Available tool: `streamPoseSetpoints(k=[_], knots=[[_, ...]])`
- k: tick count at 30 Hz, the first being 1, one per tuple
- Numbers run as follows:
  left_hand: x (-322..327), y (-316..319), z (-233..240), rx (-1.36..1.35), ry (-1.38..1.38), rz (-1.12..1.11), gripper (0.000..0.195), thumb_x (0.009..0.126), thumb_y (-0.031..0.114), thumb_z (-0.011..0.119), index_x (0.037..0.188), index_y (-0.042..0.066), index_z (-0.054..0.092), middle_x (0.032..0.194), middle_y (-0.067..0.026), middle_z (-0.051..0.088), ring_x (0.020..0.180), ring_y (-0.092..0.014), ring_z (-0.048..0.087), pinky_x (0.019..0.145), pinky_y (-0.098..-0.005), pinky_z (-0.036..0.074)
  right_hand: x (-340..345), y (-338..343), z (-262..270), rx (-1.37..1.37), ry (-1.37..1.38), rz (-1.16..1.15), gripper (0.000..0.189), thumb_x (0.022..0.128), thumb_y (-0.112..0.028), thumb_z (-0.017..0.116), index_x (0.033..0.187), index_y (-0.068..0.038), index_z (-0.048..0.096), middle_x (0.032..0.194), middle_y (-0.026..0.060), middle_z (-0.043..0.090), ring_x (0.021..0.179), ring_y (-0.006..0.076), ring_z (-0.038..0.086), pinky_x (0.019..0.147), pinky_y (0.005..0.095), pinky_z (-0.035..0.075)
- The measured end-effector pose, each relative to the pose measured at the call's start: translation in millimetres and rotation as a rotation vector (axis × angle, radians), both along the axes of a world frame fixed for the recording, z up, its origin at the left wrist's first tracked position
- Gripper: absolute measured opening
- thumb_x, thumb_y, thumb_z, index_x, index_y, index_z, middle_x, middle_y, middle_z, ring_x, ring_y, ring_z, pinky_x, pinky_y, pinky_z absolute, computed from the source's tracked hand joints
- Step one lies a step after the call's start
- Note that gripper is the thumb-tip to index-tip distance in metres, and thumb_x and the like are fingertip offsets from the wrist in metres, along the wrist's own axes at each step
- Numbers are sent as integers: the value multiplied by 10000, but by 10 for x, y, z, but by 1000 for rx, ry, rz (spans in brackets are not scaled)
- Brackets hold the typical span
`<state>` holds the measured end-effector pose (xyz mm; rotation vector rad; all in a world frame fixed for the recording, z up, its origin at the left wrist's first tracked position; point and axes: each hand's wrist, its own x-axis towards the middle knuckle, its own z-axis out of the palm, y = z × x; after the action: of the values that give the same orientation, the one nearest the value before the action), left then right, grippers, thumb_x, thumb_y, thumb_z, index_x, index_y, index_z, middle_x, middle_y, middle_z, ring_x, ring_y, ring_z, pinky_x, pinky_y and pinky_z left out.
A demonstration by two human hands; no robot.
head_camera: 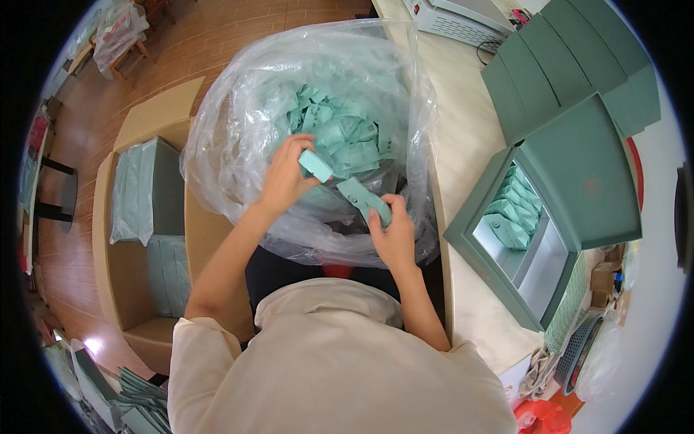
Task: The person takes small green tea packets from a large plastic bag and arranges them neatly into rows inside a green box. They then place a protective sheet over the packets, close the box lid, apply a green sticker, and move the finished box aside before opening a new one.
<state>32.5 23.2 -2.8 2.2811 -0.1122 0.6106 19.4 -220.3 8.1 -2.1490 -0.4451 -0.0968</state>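
A large clear plastic bag (233, 125) stands open before me, with many small green packets (347, 130) inside. Over the bag, my left hand (288, 173) grips a green packet (315, 165), seen end-on. To its right, my right hand (393, 230) holds a green sachet (360, 199) with dark print between thumb and fingers. The two packets are close but apart. At the right, an open green gift box (482, 260) sits tilted in view on the counter; green packets (509, 209) fill one compartment, and a white divider (534, 255) stands beside them.
On the left a cardboard carton (108, 217) holds green boxes in plastic wrap (133, 190). Flat green boxes (569, 59) are stacked at the back of the pale counter (466, 135), near a white machine (461, 24). A grey plastic basket (577, 352) is at lower right.
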Motion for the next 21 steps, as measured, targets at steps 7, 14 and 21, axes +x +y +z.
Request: streamPoseSetpoints(k=[7, 14, 21], knots=[[-99, -373, 35, -918, 191, -11, 385, 881, 211, 677, 1145, 65, 438, 1164, -126, 559, 1022, -177, 549, 867, -322, 451, -59, 161, 33, 547, 259, -8, 266, 947, -203, 586, 1089, 0, 491, 908, 88, 600, 811, 154, 567, 731, 287, 464], [-466, -812, 39, -995, 287, -109, 590, 947, 200, 529, 1441, 78, 229, 1340, -126, 389, 1256, -172, 360, 1052, -331, 300, -200, 401, 6, 279, 348, 30, 371, 975, -262, 485, 1223, -1, 397, 1075, 277, 596, 1003, 424, 601, 850, 448, 459], [-616, -833, 20, -1123, 484, -163, 725, 895, -19, 469, 1501, 141, 104, 1178, -117, 531, 988, -190, 568, 943, -334, 427, -157, 257, -2, 52, 81, 121, 435, 883, -122, 561, 1270, 32, 433, 1290, 242, 504, 1144, 410, 512, 948, 444, 415]])
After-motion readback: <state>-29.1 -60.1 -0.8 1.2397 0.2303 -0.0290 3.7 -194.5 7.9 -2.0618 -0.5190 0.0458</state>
